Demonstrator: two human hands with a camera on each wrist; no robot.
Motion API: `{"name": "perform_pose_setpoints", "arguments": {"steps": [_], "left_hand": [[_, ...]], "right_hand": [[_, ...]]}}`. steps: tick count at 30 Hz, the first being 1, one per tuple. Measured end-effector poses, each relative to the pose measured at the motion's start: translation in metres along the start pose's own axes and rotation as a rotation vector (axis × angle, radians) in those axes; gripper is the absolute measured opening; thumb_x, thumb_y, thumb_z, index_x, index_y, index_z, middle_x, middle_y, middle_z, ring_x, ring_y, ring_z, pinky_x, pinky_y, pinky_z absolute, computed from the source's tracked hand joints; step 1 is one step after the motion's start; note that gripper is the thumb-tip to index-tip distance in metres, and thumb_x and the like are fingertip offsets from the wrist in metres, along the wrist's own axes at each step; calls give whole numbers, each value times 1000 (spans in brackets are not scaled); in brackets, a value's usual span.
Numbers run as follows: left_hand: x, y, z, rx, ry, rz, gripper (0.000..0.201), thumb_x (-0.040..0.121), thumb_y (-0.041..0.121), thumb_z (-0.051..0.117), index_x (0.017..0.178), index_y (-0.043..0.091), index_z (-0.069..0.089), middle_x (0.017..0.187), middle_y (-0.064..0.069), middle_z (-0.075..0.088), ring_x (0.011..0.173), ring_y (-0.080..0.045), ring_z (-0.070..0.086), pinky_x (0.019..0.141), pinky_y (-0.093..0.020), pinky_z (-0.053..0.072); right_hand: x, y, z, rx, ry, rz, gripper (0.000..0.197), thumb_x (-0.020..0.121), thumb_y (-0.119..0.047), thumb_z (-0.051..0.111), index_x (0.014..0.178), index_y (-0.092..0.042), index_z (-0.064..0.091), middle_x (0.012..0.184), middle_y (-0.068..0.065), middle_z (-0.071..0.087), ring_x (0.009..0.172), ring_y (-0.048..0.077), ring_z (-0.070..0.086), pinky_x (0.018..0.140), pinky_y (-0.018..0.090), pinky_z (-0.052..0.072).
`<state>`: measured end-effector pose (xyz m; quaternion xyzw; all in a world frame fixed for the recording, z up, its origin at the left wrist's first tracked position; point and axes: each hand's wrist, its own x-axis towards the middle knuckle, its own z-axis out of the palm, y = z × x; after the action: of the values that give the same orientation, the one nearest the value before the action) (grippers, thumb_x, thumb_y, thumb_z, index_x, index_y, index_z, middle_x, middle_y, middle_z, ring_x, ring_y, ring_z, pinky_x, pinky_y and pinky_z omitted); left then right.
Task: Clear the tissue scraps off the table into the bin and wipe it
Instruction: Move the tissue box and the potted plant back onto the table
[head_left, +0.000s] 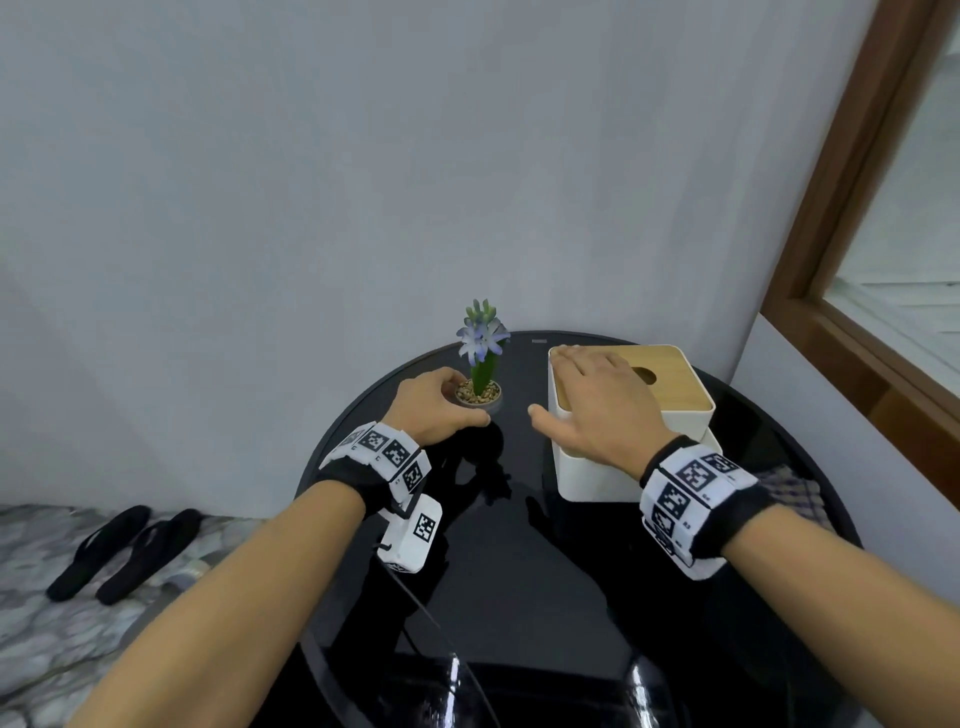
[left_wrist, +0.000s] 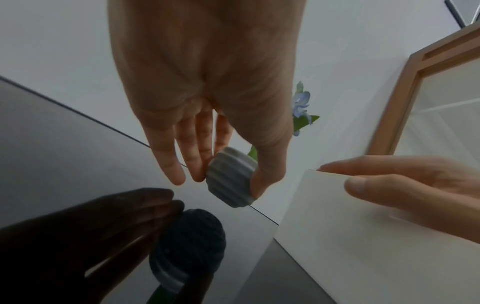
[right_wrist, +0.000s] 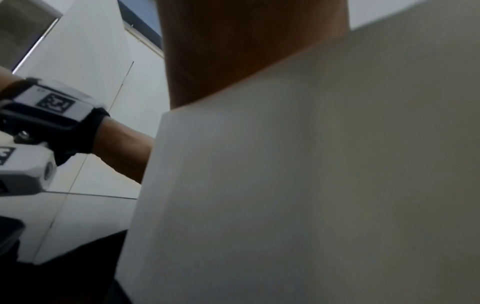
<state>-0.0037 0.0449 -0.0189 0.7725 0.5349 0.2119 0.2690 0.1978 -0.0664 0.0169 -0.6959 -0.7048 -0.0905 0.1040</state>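
No readable text; wrist bands (head_left: 382, 453) carry only black-white square marker codes, tiny print illegible.

Checked cloth (head_left: 792, 496) mostly hidden behind right wrist; perhaps a rag.

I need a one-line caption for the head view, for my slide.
Left hand grips small flower pot; right hand rests on tissue box, on black table.

**Around my desk**

At twelve o'clock a small potted hyacinth (head_left: 480, 358) stands upright in a ribbed grey pot, pebbles on its soil. At one o'clock sits a white tissue box (head_left: 597, 470) with a wooden lid. At nine o'clock, on the mottled floor (head_left: 31, 644), lie black flip-flops (head_left: 122, 551). A wood-framed window (head_left: 852, 223) is at two o'clock.
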Motion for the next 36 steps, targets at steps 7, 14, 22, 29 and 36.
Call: {"name": "perform_pose_setpoints", "arguments": {"steps": [7, 14, 22, 29, 36], "left_hand": [[-31, 9, 7, 1, -22, 1, 60, 65, 45, 81, 119, 26, 61, 103, 11, 61, 100, -8, 53, 85, -19, 36], [-43, 12, 9, 13, -21, -11, 61, 66, 44, 82, 120, 25, 61, 102, 10, 61, 99, -8, 53, 85, -19, 36], [-49, 14, 11, 4, -34, -9, 62, 64, 44, 83, 119, 26, 61, 106, 10, 63, 101, -8, 55, 85, -19, 37], [-50, 14, 12, 10, -49, -13, 65, 62, 44, 84, 120, 26, 60, 108, 10, 63, 104, -9, 56, 87, -20, 37], [-49, 15, 13, 14, -57, -7, 66, 63, 44, 83, 122, 25, 60, 117, 6, 65, 107, -10, 56, 89, -20, 37]], "right_hand": [[-17, 3, -9, 9, 37, 54, 66, 81, -57, 49, 124, -8, 56, 132, 9, 58, 122, 26, 52, 103, 40, 37], [-34, 9, -8, -5, 31, 72, 69, 83, -60, 46, 128, -8, 51, 137, 10, 52, 127, 27, 46, 106, 41, 32], [-43, 14, 5, 23, 27, 72, 73, 87, -62, 39, 140, -11, 41, 150, 8, 40, 138, 23, 35, 116, 43, 19], [-42, 14, 8, 7, 32, 71, 81, 82, -65, 27, 142, -12, 38, 152, 7, 38, 140, 22, 33, 116, 43, 17], [-41, 15, 11, -19, 45, 63, 87, 79, -68, 18, 142, -12, 38, 151, 7, 38, 140, 21, 33, 116, 43, 19]]}}
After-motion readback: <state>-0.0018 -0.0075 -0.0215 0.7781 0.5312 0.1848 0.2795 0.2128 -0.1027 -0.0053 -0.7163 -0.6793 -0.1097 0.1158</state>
